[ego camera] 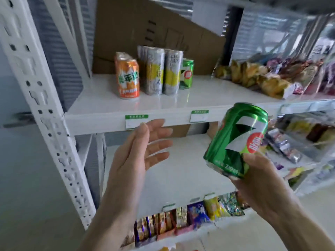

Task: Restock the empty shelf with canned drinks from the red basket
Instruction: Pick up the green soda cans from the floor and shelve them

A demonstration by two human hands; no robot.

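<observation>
My right hand (pixel 261 180) grips a green drink can (pixel 235 140) by its lower end, tilted, in front of the white shelf (pixel 101 105). My left hand (pixel 139 153) hovers empty, fingers spread, just below the shelf's front edge. On the shelf stand an orange can (pixel 127 78), two tall silver-and-yellow cans (pixel 163 71) and a second green can (pixel 187 74) behind them. The red basket is out of view.
Snack bags (pixel 268 77) fill the shelf's right part. A perforated white upright (pixel 47 113) stands at the left. Brown cardboard (pixel 145 29) lines the back. A lower white shelf (pixel 181 171) has packets (pixel 190 218) along its front edge.
</observation>
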